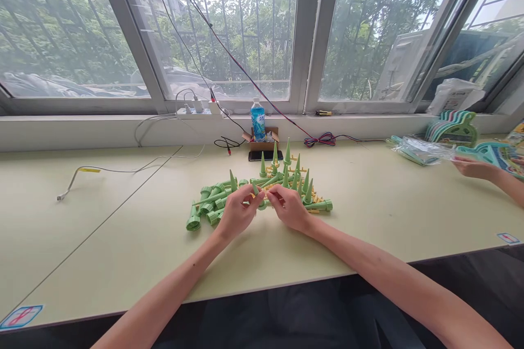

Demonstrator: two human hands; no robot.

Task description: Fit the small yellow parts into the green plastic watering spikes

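Heaped green spikes (308, 192) crowd before a bottle (257, 121), left fingers (247, 191) pinching one, right fingers (275, 196) narrow, their hold unclear.

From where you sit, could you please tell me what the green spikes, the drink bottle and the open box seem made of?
Green spikes: probably moulded plastic, satin; smooth, evenly coloured surfaces.
Drink bottle: likely clear plastic, glossy; blue showing through.
Open box: apparently cardboard, matte brown; folded flaps.

Head cam is looking forward and down from above the near table (388, 223) edge, facing the windows (368, 22). It's framing the left hand (237, 210) and right hand (289, 207) centrally, fairly close.
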